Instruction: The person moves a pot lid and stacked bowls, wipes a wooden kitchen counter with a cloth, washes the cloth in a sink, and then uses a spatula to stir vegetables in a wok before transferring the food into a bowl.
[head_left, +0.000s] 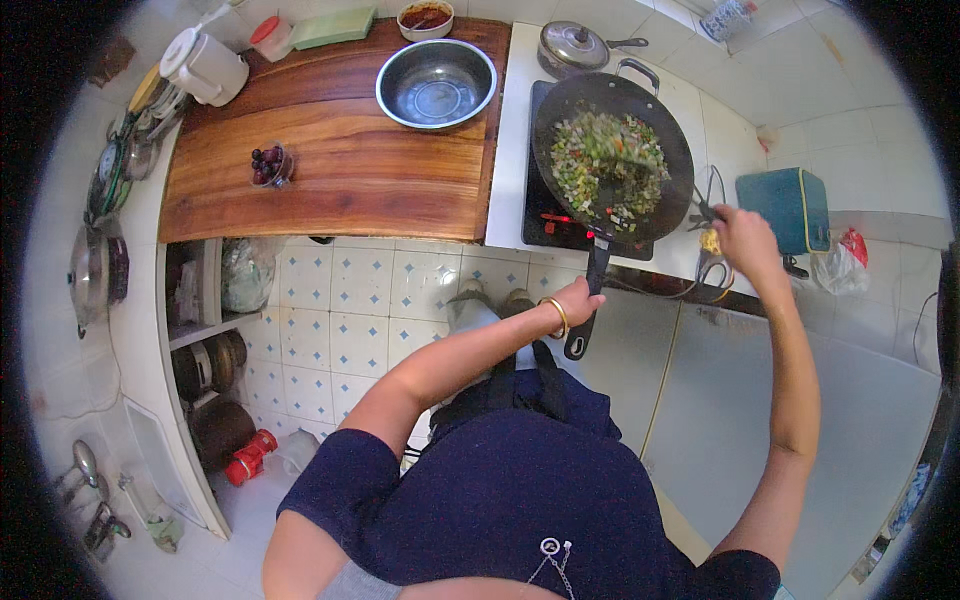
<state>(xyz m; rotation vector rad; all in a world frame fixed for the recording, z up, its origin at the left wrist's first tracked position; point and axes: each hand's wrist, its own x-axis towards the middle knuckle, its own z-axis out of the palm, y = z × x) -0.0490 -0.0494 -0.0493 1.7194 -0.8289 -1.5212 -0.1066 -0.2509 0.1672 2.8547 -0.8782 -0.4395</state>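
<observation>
A dark wok (551, 105) sits on a black induction cooktop (534, 217) with red lights showing. Diced mixed vegetables (607, 169), green, white and orange, fill its middle, and some pieces are blurred by motion. My left hand (579, 304), with a gold bangle at the wrist, grips the wok's long black handle (598, 262). Over the wok's right rim, my right hand (746, 240) holds a cooking utensil by its dark handle (705, 208). The utensil's working end is blurred among the vegetables, so its exact kind is unclear.
Left of the cooktop, a steel basin (436, 112) and a clear cup of dark fruit (270, 165) stand on a wooden board (337, 202). A lidded saucepan (574, 49) is behind the wok. A teal appliance (780, 210) and a cable (720, 277) lie to the right.
</observation>
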